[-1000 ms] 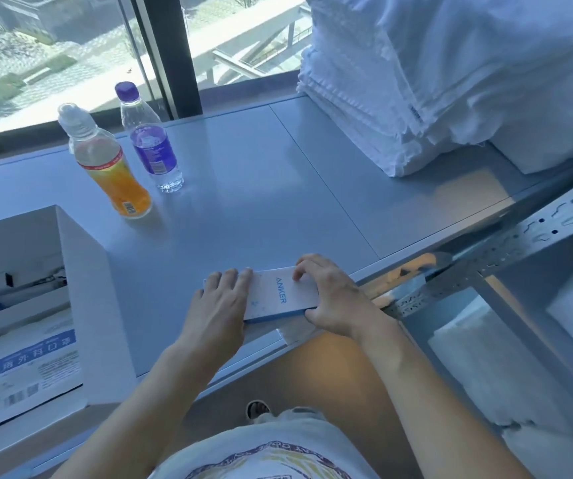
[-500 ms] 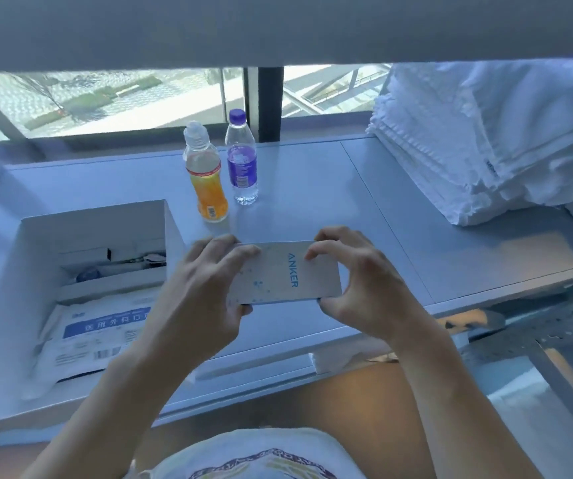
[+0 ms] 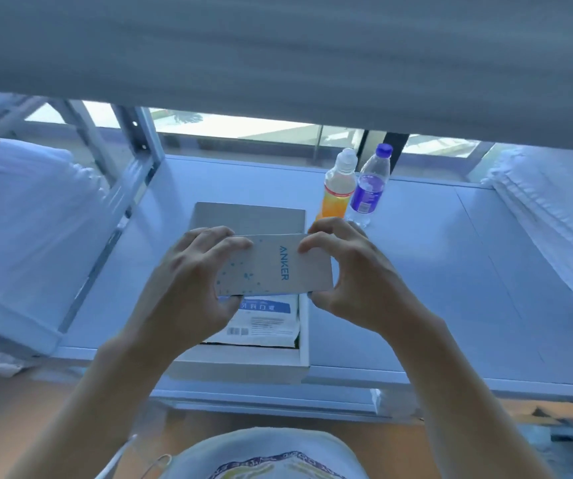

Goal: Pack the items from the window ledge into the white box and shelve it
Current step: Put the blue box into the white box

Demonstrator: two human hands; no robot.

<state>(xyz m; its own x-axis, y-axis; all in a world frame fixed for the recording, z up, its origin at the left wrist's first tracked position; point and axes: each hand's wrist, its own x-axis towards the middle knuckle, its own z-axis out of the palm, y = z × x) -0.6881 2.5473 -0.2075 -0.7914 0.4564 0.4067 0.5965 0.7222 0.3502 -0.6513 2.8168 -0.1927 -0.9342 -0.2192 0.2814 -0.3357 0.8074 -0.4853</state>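
Left hand and right hand are each pinching one end of a small Anker carton, holding it level in the air over the open white box. The box is sitting at the ledge's near edge with a printed packet inside. An orange drink bottle and a water bottle are standing upright, side by side, just past the box's far right corner. Folded white linens are lying at the ledge's right end.

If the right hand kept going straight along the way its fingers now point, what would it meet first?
The right hand points left across the Anker box it is pinching, so it would probably meet the left hand gripping the opposite end. Depth is hard to judge, but both seem level above the open white box.
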